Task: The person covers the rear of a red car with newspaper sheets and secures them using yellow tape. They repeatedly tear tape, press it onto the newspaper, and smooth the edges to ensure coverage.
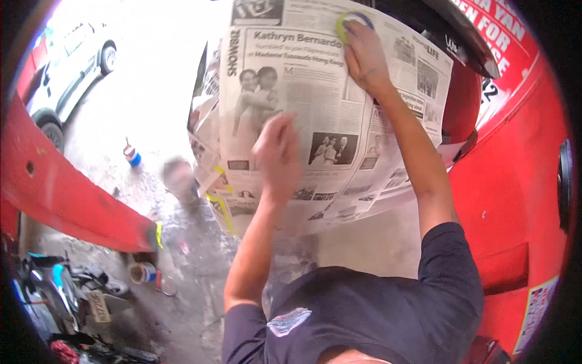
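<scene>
newspaper (327, 112) points top-away, right hand (365, 56) gripping tape (340, 29), left hand (277, 156) curled, hold unclear.

And there's a lane between the left grip (277, 158) and the right grip (365, 57), running up over the newspaper (330, 115)! Up top, the green and blue tape roll (341, 30) under the right grip fills that spot, and the dark curved panel (482, 54) juts in at the upper right. Out right, the red panel (503, 200) walls off the side. Over left, a gap opens between paper and red beam (79, 188), with a blue-banded can (133, 159) standing in it.
</scene>
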Available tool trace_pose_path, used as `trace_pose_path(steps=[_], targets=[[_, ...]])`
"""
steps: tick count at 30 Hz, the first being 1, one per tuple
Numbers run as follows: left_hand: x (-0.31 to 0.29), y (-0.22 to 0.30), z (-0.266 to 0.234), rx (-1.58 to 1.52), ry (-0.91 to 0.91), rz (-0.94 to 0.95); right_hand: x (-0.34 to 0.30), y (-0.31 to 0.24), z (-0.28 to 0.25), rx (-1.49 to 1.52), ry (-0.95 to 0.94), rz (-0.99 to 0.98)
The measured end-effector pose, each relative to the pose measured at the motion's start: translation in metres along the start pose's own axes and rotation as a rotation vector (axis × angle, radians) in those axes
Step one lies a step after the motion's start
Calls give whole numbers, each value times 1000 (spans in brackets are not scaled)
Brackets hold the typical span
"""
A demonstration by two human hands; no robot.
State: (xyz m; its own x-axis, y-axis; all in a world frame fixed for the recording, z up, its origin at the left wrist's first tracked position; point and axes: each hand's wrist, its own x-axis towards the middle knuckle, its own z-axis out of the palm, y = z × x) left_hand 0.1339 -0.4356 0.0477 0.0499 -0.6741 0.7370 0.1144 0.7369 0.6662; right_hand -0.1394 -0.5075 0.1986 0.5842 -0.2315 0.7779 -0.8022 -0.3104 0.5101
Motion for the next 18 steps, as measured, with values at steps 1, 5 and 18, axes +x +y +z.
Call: trace_pose_path(steps=[1, 5, 18], targets=[[31, 9, 25, -67, -84, 35, -1, 1, 0, 49, 27, -2], [115, 1, 94, -334, -290, 6, 4, -1, -1, 236, 99, 7], [135, 11, 107, -99, -486, 144, -15, 15, -85, 928, -248, 452]])
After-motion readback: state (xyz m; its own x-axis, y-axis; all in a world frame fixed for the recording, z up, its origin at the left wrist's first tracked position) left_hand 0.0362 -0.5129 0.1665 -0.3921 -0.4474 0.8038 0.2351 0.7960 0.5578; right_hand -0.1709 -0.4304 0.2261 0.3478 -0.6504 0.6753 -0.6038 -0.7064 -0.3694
